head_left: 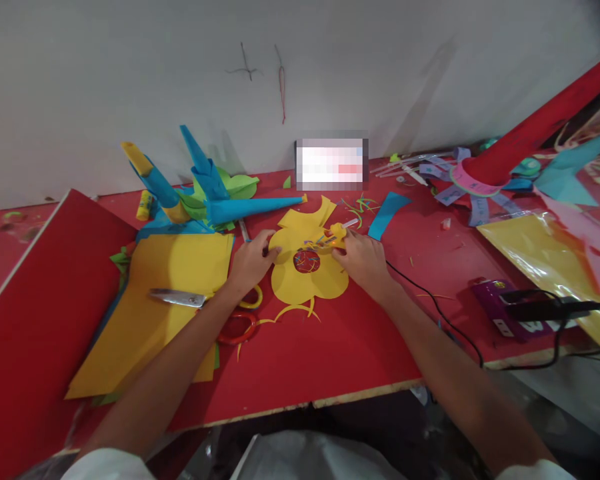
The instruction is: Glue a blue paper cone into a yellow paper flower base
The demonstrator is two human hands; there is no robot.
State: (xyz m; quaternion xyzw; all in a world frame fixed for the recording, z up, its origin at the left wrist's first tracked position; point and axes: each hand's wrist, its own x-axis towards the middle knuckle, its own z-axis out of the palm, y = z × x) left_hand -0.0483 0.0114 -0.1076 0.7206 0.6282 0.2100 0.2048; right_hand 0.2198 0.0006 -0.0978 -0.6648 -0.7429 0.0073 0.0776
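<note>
A yellow paper flower (293,288) with a round hole in its middle lies on the red table. My left hand (254,263) pinches its left edge, thumb on top. In my right hand (364,261) is a small yellow glue gun (337,235); a clear glue stick pokes from its back and its nozzle points left over the flower. Scissors (180,297) with yellow and red handles rest on yellow paper sheets (145,340), partly under my left forearm. Thin curved yellow paper scraps (295,309) lie just below the flower.
Rolled blue paper cones (255,208) with green leaves stand behind my left hand. A blue paper strip (390,215) lies beyond my right hand. A black cable (433,303) runs right toward a purple box (513,323). A blurred-out screen (331,161) leans against the wall.
</note>
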